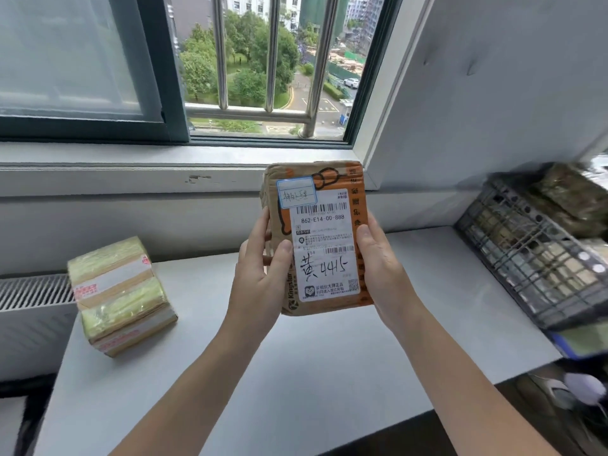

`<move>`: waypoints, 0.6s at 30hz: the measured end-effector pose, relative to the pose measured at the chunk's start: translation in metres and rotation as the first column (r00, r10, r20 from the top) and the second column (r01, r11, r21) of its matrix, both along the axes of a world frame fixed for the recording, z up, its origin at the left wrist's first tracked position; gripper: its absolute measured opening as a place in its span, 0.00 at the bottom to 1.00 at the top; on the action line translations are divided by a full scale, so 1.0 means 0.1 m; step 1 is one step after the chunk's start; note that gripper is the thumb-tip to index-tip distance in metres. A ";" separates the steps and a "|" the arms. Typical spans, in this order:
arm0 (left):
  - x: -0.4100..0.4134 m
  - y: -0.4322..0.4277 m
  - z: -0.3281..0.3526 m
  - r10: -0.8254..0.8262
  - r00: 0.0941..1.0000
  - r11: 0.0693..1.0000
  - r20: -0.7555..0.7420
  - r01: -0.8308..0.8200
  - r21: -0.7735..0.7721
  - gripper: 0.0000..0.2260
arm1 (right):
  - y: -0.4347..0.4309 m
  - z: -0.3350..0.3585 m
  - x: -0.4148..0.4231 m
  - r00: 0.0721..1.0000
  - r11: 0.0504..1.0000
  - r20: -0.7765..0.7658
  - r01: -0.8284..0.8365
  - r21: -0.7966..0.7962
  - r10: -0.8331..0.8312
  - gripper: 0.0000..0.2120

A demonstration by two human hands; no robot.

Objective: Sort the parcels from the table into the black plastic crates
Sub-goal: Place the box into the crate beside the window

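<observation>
Brown parcel (324, 225) between left hand (260, 274), right hand (378, 268), blurred crate (526, 264) perhaps full

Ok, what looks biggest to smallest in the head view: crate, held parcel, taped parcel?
1. the black crate
2. the held parcel and taped parcel look alike; the held one is nearer the camera, so unsure.

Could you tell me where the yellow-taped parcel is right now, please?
In the head view, the yellow-taped parcel sits on the table, at its left side beside the radiator, well left of the held parcel.
</observation>
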State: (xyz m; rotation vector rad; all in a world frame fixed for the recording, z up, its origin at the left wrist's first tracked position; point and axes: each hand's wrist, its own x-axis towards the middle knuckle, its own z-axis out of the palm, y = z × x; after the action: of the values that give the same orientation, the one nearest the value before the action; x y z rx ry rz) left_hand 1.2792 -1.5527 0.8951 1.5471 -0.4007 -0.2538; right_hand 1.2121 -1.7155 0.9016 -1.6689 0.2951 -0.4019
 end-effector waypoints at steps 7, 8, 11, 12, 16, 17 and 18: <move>-0.33 -0.86 0.04 -0.214 0.977 0.976 -0.020 0.213 -0.033 0.25 | -0.78 0.03 -0.55 0.979 0.977 -0.007 0.205 -0.057 -0.206 0.16; -0.42 -1.03 0.06 -0.237 0.971 0.971 -0.021 0.236 -0.035 0.25 | -0.94 0.03 -0.66 0.973 0.971 -0.003 0.228 -0.074 -0.229 0.17; -0.79 -1.61 0.14 -0.285 0.958 0.958 -0.012 0.284 -0.043 0.25 | -1.48 0.06 -1.08 0.960 0.955 0.025 0.279 -0.096 -0.278 0.17; -0.95 -1.82 0.17 -0.298 0.955 0.954 -0.007 0.297 -0.045 0.24 | -1.68 0.08 -1.24 0.958 0.954 0.036 0.287 -0.092 -0.285 0.17; -1.61 -2.72 0.36 -0.367 0.929 0.929 0.044 0.368 -0.041 0.23 | -2.57 0.27 -1.95 0.941 0.928 0.082 0.338 -0.158 -0.328 0.19; -1.76 -2.96 0.39 -0.384 0.922 0.922 0.057 0.386 -0.037 0.23 | -2.80 0.33 -2.12 0.934 0.917 0.093 0.357 -0.178 -0.345 0.20; -1.89 -3.18 0.43 -0.396 0.916 0.917 0.063 0.398 -0.024 0.23 | -3.00 0.39 -2.30 0.926 0.908 0.100 0.376 -0.187 -0.363 0.20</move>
State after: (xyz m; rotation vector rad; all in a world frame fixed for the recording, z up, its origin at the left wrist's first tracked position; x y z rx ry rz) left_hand 1.0899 -1.8704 0.9383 1.4283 -0.7639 -0.5161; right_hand 0.9825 -2.0155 0.9409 -1.7972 0.5427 -0.7906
